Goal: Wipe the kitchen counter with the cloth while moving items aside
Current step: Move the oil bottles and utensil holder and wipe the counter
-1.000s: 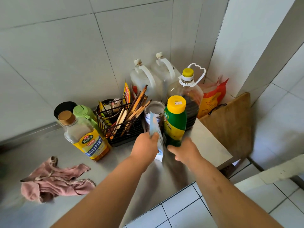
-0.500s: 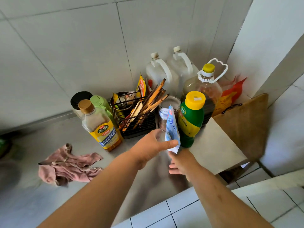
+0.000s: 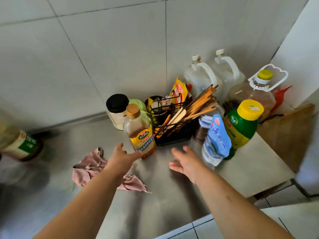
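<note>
The left hand [image 3: 123,156], open and empty, reaches toward the base of the bottle [image 3: 139,133] and the right hand [image 3: 187,161], likewise open, hovers left of the packet [image 3: 216,140], probably to clear the surface [image 3: 172,204] for wiping, while the cloth [image 3: 89,168] lies crumpled beneath the left forearm.

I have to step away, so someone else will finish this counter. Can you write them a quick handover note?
Left hand: open, empty, reaching to the base of the yellow-label bottle; contact unclear.
Right hand: open, empty, above the counter.
Pink cloth: crumpled on the counter, unheld, partly hidden by the left forearm.
Blue pouch leans on the green bottle.
Done: items stand crowded toward the corner.
Left: take the cloth, wipe the counter.
</note>
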